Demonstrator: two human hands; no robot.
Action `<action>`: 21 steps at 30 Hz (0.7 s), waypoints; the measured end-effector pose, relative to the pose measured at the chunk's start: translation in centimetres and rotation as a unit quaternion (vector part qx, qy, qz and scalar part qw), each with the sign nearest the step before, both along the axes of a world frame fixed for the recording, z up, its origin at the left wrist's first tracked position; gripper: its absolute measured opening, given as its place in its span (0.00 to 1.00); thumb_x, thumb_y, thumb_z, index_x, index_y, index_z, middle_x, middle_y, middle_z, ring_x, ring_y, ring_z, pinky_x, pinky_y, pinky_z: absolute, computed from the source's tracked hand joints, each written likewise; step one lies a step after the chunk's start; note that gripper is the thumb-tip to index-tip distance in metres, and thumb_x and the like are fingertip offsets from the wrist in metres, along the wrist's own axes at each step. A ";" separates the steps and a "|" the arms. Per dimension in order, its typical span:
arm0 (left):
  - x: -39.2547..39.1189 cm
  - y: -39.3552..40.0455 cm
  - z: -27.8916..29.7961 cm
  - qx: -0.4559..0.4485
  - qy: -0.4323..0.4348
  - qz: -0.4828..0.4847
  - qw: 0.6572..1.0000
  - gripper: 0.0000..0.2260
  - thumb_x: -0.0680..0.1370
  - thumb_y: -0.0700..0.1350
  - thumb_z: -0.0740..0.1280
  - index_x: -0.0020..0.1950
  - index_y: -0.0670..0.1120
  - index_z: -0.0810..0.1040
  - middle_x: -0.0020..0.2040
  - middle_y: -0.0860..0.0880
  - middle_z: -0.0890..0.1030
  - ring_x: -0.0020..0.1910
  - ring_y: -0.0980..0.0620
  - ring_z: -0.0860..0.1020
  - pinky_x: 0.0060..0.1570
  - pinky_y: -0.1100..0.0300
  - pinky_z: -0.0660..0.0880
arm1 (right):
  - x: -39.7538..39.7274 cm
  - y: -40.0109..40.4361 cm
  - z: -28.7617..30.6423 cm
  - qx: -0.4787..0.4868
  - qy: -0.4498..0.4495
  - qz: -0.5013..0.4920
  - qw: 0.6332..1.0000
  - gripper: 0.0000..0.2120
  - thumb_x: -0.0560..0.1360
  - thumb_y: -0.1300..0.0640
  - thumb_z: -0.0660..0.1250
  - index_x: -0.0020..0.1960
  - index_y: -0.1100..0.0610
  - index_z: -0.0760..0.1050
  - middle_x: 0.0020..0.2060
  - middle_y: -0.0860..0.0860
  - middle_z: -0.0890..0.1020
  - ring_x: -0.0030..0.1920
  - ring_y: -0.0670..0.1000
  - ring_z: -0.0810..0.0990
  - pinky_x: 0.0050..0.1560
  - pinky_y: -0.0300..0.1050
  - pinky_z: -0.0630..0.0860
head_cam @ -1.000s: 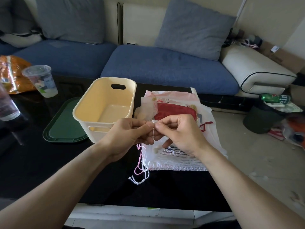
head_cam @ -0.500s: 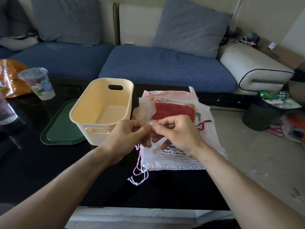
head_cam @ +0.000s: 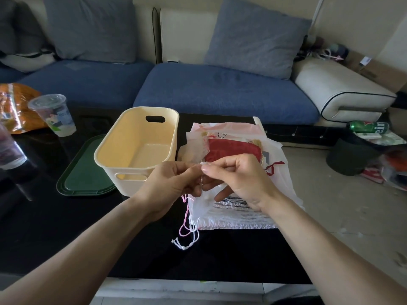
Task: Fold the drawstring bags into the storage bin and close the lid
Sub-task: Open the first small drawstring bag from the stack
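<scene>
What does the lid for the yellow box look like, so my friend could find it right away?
Start at the black table in front of the blue sofa. On it stands the pale yellow storage bin, open and empty. The lid lies flat on the table against the bin's left side, near the clear plastic cup. It is the only dark green thing there, a flat slab with rounded corners.

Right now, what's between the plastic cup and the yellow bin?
In the head view, only the green lid and bare black table lie between the plastic cup and the bin.
</scene>
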State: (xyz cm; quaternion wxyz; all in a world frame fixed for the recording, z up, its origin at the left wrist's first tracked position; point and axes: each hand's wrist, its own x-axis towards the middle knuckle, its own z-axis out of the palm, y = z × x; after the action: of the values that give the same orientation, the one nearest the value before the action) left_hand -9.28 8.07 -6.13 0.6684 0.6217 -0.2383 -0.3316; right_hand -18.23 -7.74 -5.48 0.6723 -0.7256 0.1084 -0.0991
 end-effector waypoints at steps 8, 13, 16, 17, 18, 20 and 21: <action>0.2 0.0 -0.4 0.004 -0.026 0.026 0.999 0.15 0.73 0.44 0.69 0.51 0.32 0.81 0.40 0.35 0.80 0.34 0.48 0.79 0.41 0.59 0.80 | 0.0 0.0 -0.4 -0.012 0.009 -0.015 1.000 0.03 0.76 0.62 0.73 0.48 0.62 0.83 0.36 0.57 0.87 0.38 0.54 0.87 0.27 0.40 0.79; -0.3 -0.3 -0.7 0.031 -0.045 0.023 0.998 0.13 0.80 0.44 0.66 0.50 0.32 0.80 0.39 0.32 0.79 0.33 0.47 0.78 0.44 0.52 0.78 | 0.2 0.4 -0.7 -0.100 0.002 -0.040 0.994 0.05 0.76 0.62 0.72 0.42 0.59 0.83 0.32 0.54 0.86 0.34 0.53 0.86 0.27 0.44 0.80; -0.4 -0.2 -0.8 0.024 -0.036 0.002 0.999 0.15 0.81 0.44 0.64 0.52 0.30 0.79 0.40 0.32 0.78 0.33 0.47 0.76 0.42 0.53 0.76 | 0.3 0.6 -0.8 -0.110 0.009 -0.043 0.993 0.06 0.76 0.63 0.72 0.40 0.60 0.82 0.31 0.53 0.85 0.32 0.52 0.86 0.26 0.46 0.80; -0.3 -0.2 -0.8 0.017 -0.023 -0.008 1.000 0.16 0.80 0.45 0.65 0.52 0.29 0.78 0.40 0.34 0.77 0.33 0.48 0.75 0.40 0.55 0.74 | 0.4 0.6 -0.8 -0.100 0.010 -0.039 0.994 0.06 0.76 0.63 0.72 0.40 0.60 0.82 0.30 0.53 0.85 0.32 0.53 0.86 0.26 0.46 0.80; -0.2 -0.1 -0.8 0.010 -0.007 -0.018 1.000 0.18 0.80 0.45 0.65 0.52 0.28 0.77 0.40 0.37 0.77 0.32 0.48 0.74 0.39 0.56 0.73 | 0.4 0.5 -0.7 -0.089 0.012 -0.031 0.995 0.06 0.76 0.63 0.71 0.40 0.61 0.82 0.31 0.53 0.85 0.32 0.53 0.86 0.25 0.45 0.80; -0.1 0.0 -0.8 -0.002 0.028 -0.040 0.999 0.19 0.78 0.47 0.65 0.50 0.28 0.75 0.38 0.41 0.77 0.31 0.50 0.73 0.38 0.58 0.71 | 0.4 0.2 -0.5 -0.075 0.013 -0.014 0.997 0.06 0.77 0.64 0.71 0.41 0.63 0.82 0.31 0.54 0.85 0.33 0.53 0.86 0.25 0.43 0.79; -0.1 0.0 -0.8 -0.008 0.048 -0.047 0.998 0.16 0.78 0.46 0.66 0.49 0.31 0.76 0.37 0.43 0.77 0.31 0.51 0.73 0.38 0.60 0.72 | 0.4 0.0 -0.4 -0.077 0.009 -0.010 0.997 0.06 0.77 0.63 0.71 0.42 0.63 0.82 0.31 0.54 0.85 0.33 0.52 0.86 0.25 0.43 0.79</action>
State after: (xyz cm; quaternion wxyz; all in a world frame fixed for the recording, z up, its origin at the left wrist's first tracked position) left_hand -9.37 8.09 -6.95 0.6674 0.5878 -0.2375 -0.3906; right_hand -17.87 -7.73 -5.91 0.6127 -0.7748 0.1136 -0.1071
